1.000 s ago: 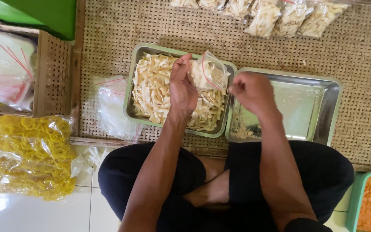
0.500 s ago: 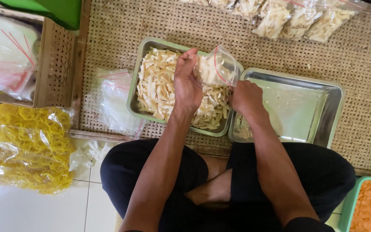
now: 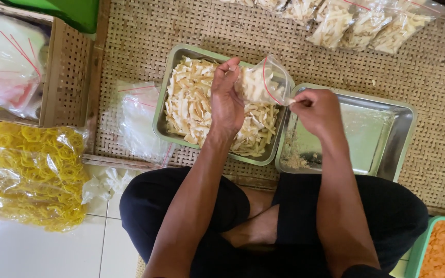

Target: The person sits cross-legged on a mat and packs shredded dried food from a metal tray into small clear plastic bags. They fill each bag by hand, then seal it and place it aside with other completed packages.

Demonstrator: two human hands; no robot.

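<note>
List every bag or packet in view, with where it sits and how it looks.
Small clear bag: held by the left hand and right hand over the trays, red strip at its mouth, pale chips inside.
Filled clear packets: row at the top edge, pale chips.
Empty clear bags: flat pile left of the chip tray, red strips.
Big clear bag: lower left, yellow rings.
Clear bags: in the box at the upper left.

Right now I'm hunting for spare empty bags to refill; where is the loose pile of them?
In the head view, the empty clear bags lie on the woven mat, just left of the chip-filled metal tray.
</note>
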